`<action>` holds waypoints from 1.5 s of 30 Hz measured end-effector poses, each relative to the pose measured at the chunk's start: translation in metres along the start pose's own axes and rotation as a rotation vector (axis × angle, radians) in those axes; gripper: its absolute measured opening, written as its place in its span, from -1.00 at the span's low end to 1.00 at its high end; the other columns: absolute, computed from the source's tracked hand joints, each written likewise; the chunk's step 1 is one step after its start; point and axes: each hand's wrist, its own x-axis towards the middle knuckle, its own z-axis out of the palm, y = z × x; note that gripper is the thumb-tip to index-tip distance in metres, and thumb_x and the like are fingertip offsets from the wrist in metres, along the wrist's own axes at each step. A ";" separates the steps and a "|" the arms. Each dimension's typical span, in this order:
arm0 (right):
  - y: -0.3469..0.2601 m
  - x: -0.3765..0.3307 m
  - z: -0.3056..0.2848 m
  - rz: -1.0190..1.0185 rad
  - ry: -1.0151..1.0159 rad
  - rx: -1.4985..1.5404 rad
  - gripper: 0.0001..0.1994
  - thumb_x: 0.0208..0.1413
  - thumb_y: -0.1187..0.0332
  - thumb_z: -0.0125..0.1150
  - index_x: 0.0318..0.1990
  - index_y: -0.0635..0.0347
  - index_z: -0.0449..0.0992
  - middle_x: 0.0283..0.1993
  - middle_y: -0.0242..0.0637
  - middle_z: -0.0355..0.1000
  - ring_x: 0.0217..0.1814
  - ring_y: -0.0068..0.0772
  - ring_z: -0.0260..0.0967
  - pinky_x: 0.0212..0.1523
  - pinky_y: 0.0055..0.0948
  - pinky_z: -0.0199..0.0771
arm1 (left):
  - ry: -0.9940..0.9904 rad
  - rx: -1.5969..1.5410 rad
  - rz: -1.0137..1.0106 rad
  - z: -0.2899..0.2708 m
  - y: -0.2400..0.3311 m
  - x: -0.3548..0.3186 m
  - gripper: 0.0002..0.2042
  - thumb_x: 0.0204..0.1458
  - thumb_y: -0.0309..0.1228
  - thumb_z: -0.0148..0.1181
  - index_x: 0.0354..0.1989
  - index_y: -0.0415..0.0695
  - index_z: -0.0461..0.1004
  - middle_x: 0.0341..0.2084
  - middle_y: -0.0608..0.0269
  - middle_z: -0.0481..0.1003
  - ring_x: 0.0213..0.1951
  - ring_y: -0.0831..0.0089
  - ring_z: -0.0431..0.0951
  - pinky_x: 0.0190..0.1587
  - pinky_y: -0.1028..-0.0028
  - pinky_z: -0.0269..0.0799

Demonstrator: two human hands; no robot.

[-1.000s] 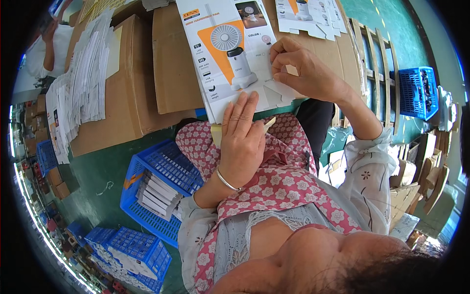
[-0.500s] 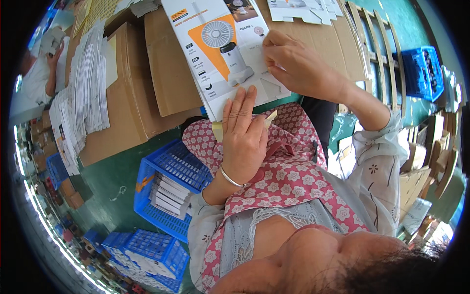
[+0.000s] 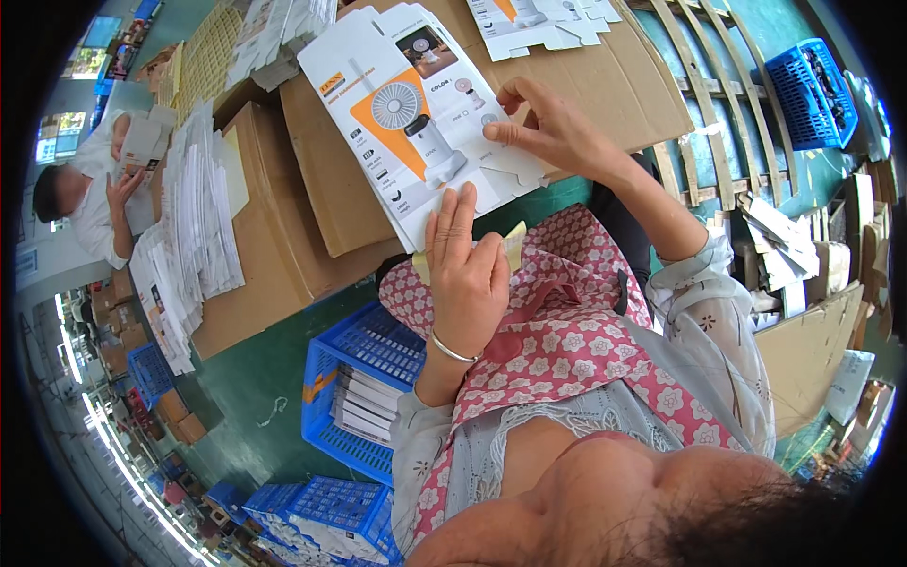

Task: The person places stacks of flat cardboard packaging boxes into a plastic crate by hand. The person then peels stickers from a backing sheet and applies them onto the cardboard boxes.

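Observation:
Flat white-and-orange printed boxes (image 3: 397, 156), showing a small fan, lie in a stack on brown cardboard. My left hand (image 3: 468, 283) is at the stack's near edge, its fingertips resting on the top box. A small yellow paper sheet (image 3: 515, 248) pokes out on both sides from under that hand, held by it; the grip itself is partly hidden. Over the right part of the top box is my right hand (image 3: 557, 132), thumb and forefinger apart, with nothing visible between them. Its thumb tip is at the printed panel; whether it touches cannot be told.
Tall stacks of flat boxes (image 3: 194, 198) stand on a large carton (image 3: 274, 217) at left. A blue crate (image 3: 321, 364) with white boxes is on the floor, lower left. Wooden pallets (image 3: 727, 104) and another blue crate (image 3: 798, 94) lie right. A co-worker (image 3: 85, 208) handles a box far left.
My right hand has gone from closed fingers at the box's right side to thumb and forefinger apart. My left hand stays with the yellow sheet. The view has shifted, showing more of the co-worker.

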 end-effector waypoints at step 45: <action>0.036 0.076 -0.024 -0.007 0.403 -1.414 -0.41 -0.06 0.22 0.33 0.12 0.23 0.28 0.08 -0.09 0.34 0.13 -0.05 0.25 0.03 -0.17 0.27 | 0.166 -0.445 -0.463 -0.047 -0.013 -0.016 -0.89 0.01 -0.50 0.22 -0.32 -0.28 0.54 -0.58 0.09 0.53 -0.53 0.51 0.56 -0.45 0.56 0.41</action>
